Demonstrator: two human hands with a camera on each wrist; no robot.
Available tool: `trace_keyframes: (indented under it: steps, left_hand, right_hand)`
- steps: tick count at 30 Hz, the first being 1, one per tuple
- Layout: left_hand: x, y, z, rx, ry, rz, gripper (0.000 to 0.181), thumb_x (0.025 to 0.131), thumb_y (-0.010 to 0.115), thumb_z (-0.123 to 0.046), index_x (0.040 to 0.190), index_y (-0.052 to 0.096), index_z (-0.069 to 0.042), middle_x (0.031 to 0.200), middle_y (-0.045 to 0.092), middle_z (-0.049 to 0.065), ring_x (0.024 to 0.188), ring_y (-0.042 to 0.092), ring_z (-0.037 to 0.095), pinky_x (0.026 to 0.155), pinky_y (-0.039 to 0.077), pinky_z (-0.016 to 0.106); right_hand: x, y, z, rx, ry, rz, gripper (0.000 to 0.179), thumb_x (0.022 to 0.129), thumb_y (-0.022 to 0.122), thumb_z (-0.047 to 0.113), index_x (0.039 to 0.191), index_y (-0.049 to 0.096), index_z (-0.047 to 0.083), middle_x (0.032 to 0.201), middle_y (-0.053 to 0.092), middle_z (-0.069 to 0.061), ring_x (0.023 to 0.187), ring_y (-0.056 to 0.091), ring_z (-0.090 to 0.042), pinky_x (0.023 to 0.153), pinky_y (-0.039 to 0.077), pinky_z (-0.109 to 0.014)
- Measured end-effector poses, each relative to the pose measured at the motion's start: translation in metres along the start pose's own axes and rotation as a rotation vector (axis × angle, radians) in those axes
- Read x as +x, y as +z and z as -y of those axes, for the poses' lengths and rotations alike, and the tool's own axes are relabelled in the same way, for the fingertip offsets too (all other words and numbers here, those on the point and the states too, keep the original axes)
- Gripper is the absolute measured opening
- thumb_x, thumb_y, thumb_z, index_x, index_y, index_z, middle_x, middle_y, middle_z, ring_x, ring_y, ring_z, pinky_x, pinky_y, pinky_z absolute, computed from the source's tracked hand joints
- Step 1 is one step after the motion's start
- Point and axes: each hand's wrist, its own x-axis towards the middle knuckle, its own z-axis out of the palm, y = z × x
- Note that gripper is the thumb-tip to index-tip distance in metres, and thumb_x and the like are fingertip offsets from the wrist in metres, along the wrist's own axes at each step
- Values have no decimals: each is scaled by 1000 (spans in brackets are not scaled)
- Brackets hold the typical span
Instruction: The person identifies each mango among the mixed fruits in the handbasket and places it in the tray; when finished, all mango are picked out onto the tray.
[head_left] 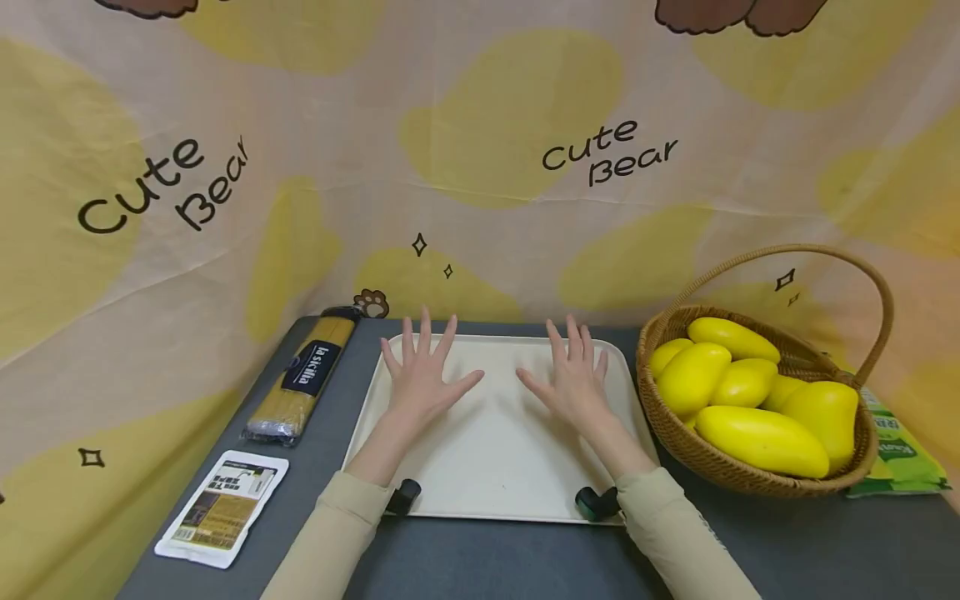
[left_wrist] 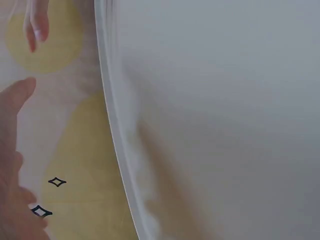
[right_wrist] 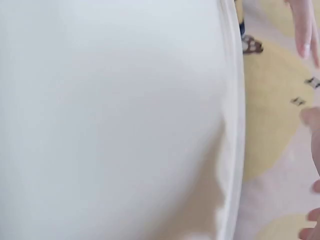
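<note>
The left hand (head_left: pixel 422 375) and right hand (head_left: pixel 576 379), fingers splayed (thumbs pointing inward), hover above the tray (head_left: pixel 495 450) on the table (head_left: pixel 465 562), with pasta (head_left: pixel 303 379) and a pouch (head_left: pixel 222 508) left of the tray, a basket (head_left: pixel 682 446) of fruit (head_left: pixel 761 442) right of it.

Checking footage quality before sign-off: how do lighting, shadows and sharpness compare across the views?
Head: pasta label large lettering legible, faint shadows on the tray; left wrist: dim, greyish, soft-edged shadow low in frame; right wrist: brighter, similarly soft shadow.

Pasta pkg (head_left: pixel 303 379) nr wht pouch (head_left: pixel 222 508)
</note>
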Motion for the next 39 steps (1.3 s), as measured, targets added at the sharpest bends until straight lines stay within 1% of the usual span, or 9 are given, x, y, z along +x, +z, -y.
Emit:
trace_keyframes:
  steps: [4,7,11,14,20,25,30,35,39]
  left_hand:
    - [-18,-9,4,-286,48,-60,55,91,63,-42,138,56,-15,142,52,9,129,49,29,105,37,53]
    - [-32,-19,13,-526,62,-78,36,92,67,-27,124,67,-12,123,66,5,111,62,24,96,47,47]
    - [-50,-26,32,-671,59,-78,33,92,67,-21,124,66,-10,121,67,7,110,62,24,97,46,49]
    - [-62,-27,49,-678,13,-36,43,94,65,-25,134,58,-9,133,60,10,122,54,28,103,41,51]
    - [-74,-21,77,-632,-85,109,63,97,59,-34,150,36,-8,154,33,16,140,30,38,110,25,60]
    - [-74,-17,88,-604,-100,182,72,97,58,-37,153,25,-6,160,12,22,145,11,44,110,13,67]
    - [-77,-10,97,-611,-134,198,78,96,60,-39,155,20,-7,161,2,21,146,2,42,111,9,67]
    - [-77,0,103,-706,-191,133,71,98,59,-30,155,22,-7,162,7,18,147,7,38,115,12,57]
    - [-77,2,101,-777,-212,76,62,99,59,-21,151,32,-3,159,22,18,146,19,33,116,19,44]
  right_hand:
    - [-23,-29,9,113,-200,-43,58,89,69,32,134,50,0,140,46,-20,125,47,-37,98,44,-53]
    - [-42,-64,10,123,-334,-90,35,86,74,22,114,63,5,115,62,-9,98,64,-25,80,55,-38]
    - [-60,-120,-3,89,-387,-129,23,83,77,15,103,67,13,97,64,1,81,64,-16,65,55,-32]
    - [-67,-161,-26,12,-328,-107,23,83,76,16,104,68,14,97,66,-1,83,64,-20,65,55,-38]
    - [-79,-224,-87,-121,-171,162,39,88,73,29,120,65,9,116,66,-11,97,63,-30,71,52,-49]
    - [-91,-237,-119,-115,-52,361,55,88,70,42,130,59,7,124,62,-16,104,61,-36,74,51,-52]
    - [-98,-234,-134,-97,-80,412,58,86,73,39,130,58,4,125,61,-15,100,62,-33,74,53,-48]
    - [-105,-226,-147,-113,-139,420,61,82,77,35,131,58,5,121,63,-10,97,61,-23,71,51,-32]
    - [-109,-220,-156,-156,-161,394,63,79,80,37,130,58,7,116,65,-8,95,59,-15,70,50,-31]
